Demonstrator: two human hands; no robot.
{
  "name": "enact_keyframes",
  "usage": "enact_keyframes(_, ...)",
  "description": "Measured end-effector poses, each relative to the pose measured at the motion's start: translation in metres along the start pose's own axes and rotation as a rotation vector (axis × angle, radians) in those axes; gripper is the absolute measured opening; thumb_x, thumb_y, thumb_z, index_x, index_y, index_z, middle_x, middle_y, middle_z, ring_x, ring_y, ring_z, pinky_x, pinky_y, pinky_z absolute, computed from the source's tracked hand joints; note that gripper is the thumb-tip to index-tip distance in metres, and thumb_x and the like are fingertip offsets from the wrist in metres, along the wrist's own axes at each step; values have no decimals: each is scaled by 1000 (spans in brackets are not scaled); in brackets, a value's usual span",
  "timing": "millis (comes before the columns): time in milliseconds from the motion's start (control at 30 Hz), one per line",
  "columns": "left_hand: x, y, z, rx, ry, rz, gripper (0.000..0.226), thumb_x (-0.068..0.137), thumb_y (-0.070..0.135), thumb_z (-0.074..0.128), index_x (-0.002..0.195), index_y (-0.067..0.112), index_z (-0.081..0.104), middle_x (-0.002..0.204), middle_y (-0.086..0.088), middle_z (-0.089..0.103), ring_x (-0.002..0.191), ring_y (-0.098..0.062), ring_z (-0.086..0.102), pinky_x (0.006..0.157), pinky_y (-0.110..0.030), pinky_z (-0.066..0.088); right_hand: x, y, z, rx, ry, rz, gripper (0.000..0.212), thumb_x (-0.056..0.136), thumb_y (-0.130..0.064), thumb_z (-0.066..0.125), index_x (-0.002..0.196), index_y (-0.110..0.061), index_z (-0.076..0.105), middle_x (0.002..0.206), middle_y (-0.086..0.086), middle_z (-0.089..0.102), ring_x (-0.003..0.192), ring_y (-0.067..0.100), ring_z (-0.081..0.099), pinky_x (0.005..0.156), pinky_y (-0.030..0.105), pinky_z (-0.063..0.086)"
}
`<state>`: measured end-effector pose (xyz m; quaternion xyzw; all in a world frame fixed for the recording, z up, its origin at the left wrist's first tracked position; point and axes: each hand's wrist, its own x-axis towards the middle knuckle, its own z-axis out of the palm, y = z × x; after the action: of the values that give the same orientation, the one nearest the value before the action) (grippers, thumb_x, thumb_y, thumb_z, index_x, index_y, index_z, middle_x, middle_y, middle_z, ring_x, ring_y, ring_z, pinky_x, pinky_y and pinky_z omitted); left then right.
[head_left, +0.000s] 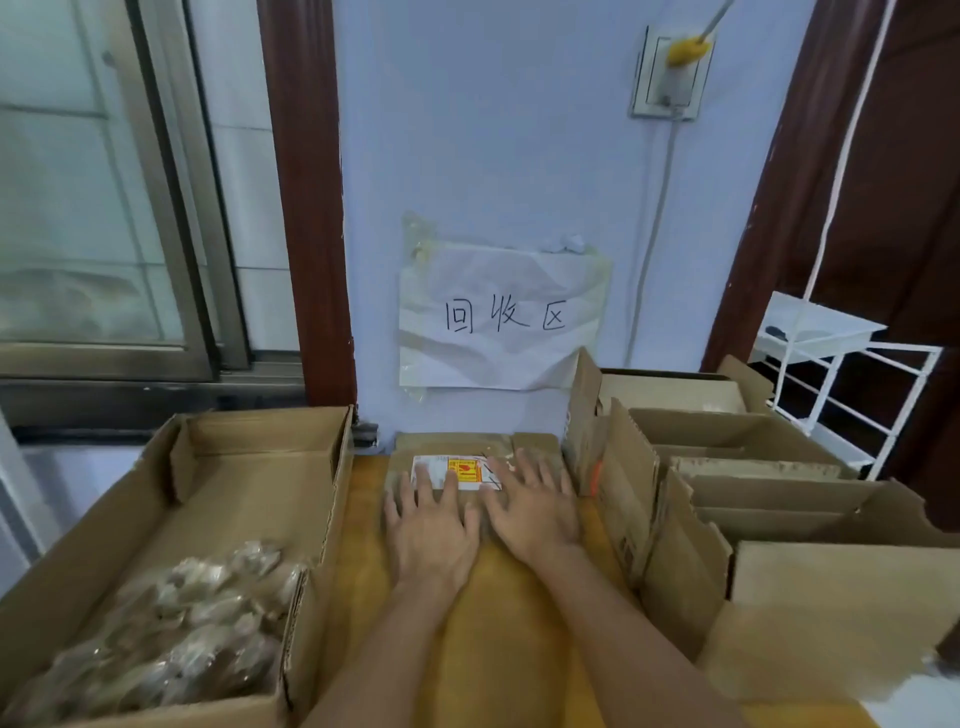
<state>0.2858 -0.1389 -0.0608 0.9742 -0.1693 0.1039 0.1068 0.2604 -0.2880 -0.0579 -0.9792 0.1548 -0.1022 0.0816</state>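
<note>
A flattened brown cardboard box (535, 447) lies on the yellow table (363, 509) against the wall, with a white, yellow and red label (470, 470) on top. My left hand (431, 530) lies flat on its near left part, fingers straight and spread, fingertips on the label. My right hand (530, 504) presses flat beside it on the right, fingers spread toward the label's right end. Neither hand grips anything.
A large open carton (260, 457) at the left holds crumpled clear tape (171, 613). Several open cardboard boxes (727, 467) stand packed together at the right. A paper sign (498, 317) is taped to the wall. A white wire rack (852, 384) stands at the far right.
</note>
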Motion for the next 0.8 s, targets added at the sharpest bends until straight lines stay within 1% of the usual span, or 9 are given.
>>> enact_keyframes(100, -1, 1, 4, 3, 22, -11, 63, 106, 55, 18, 164, 32, 19, 173, -10, 10, 158, -32, 10, 128, -51, 3, 1, 1, 4, 9, 16, -1, 62, 105, -65, 20, 164, -47, 16, 176, -4, 9, 162, 23, 3, 130, 48, -4)
enact_keyframes(200, -6, 0, 5, -8, 38, -24, 61, 106, 53, 19, 163, 32, 26, 171, -10, 18, 156, -35, 16, 127, -51, 9, -1, 2, 4, 15, 7, -4, 62, 105, -66, 20, 164, -48, 17, 176, -4, 8, 162, 24, 2, 130, 48, -4)
enact_keyframes(267, -6, 0, 4, -15, 43, -41, 61, 105, 53, 20, 161, 31, 30, 169, -11, 23, 154, -37, 20, 126, -50, 13, -1, 3, 6, 12, 28, -26, 62, 105, -65, 20, 164, -47, 20, 176, -4, 11, 162, 24, 5, 130, 49, -2)
enact_keyframes(367, -6, 0, 7, -5, 59, -65, 60, 105, 52, 19, 160, 31, 29, 169, -12, 24, 153, -38, 19, 126, -52, 14, 0, 1, 9, -17, 49, -48, 61, 106, -64, 19, 163, -44, 23, 175, -2, 13, 161, 26, 8, 129, 51, 0)
enact_keyframes(500, -3, -1, 12, -4, 40, -62, 61, 106, 54, 15, 163, 32, 22, 172, -10, 15, 156, -38, 12, 127, -52, 8, 2, -3, 6, -40, -47, -47, 59, 109, -56, 10, 166, -41, 10, 176, 2, 4, 162, 30, 0, 129, 55, -5)
enact_keyframes(600, -6, -4, 10, -9, 73, -39, 61, 107, 54, 17, 162, 31, 28, 171, -10, 20, 157, -36, 15, 128, -51, 8, 3, -9, -6, -183, -124, -71, 60, 110, -52, 5, 167, -35, 1, 176, 8, -2, 162, 34, -4, 128, 59, -6)
enact_keyframes(667, -16, 2, 2, -50, 134, 26, 62, 105, 50, 19, 160, 29, 35, 169, -11, 25, 156, -35, 18, 128, -50, 9, -7, -9, -21, -287, -86, -113, 61, 112, -50, 7, 168, -28, -2, 175, 12, -4, 162, 34, -5, 128, 56, -6)
enact_keyframes(733, -30, 5, -9, -84, 155, 80, 62, 102, 47, 25, 159, 27, 39, 168, -12, 27, 156, -35, 22, 128, -51, 14, -17, -15, -44, -319, 52, -178, 59, 113, -43, 14, 168, -22, 9, 175, 15, 7, 161, 34, 4, 130, 51, 1)
enact_keyframes(800, -49, 3, -18, -46, 90, 136, 63, 101, 43, 39, 161, 27, 31, 171, -11, 19, 158, -34, 14, 129, -50, 10, -24, -25, -75, -371, 130, -249, 56, 113, -39, 18, 163, -16, 28, 172, 18, 18, 159, 35, 14, 129, 50, 9)
